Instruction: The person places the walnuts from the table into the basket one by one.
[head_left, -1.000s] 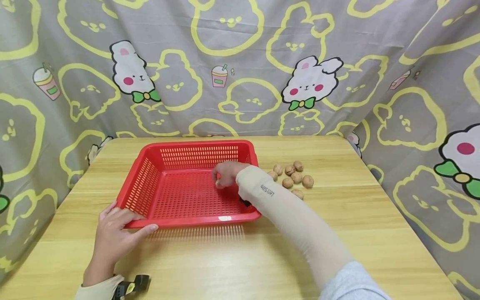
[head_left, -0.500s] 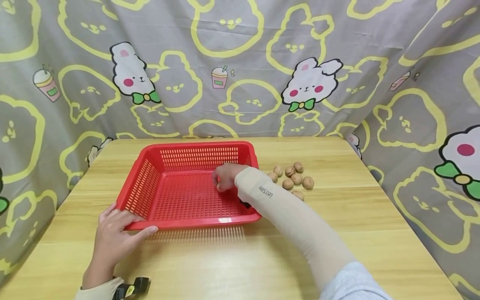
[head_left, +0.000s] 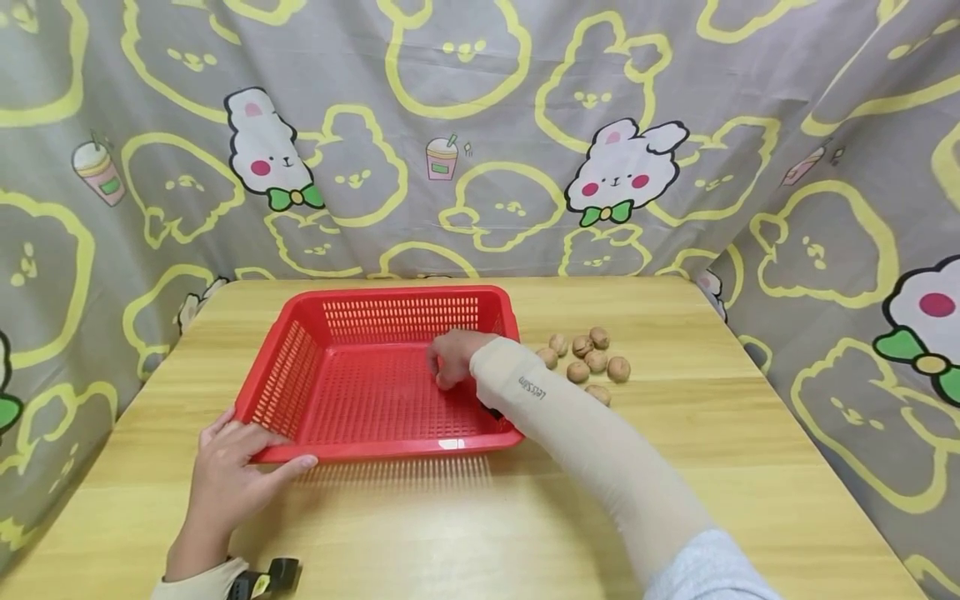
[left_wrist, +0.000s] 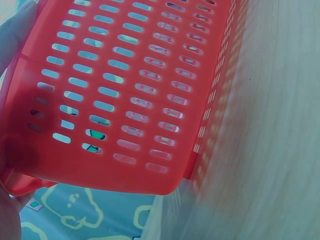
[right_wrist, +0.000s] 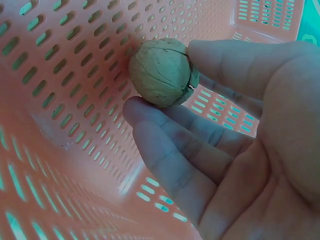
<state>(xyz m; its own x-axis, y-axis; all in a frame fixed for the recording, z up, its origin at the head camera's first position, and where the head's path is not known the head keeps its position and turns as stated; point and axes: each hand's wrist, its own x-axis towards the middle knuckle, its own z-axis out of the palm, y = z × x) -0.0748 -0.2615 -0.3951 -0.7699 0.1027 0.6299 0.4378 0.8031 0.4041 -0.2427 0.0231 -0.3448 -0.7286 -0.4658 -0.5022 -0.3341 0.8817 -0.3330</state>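
A red plastic basket (head_left: 390, 450) with slotted walls sits on the wooden table. My left hand (head_left: 232, 479) grips its near left corner, thumb along the front rim and fingers over the left side. The left wrist view shows the basket's perforated outer wall (left_wrist: 112, 102) up close. My right hand (head_left: 456, 357) reaches down inside the basket, towards its right side. In the right wrist view a walnut (right_wrist: 161, 74) is pinched between the thumb and fingers, close over the slotted base. From the head, this walnut is hidden behind the hand.
Several loose walnuts (head_left: 596, 361) lie on the table (head_left: 675, 433) right of the basket, close beyond the right forearm. A patterned grey curtain (head_left: 480, 100) encloses the table at the back and sides. A black wrist-worn device (head_left: 262, 579) shows at the left wrist.
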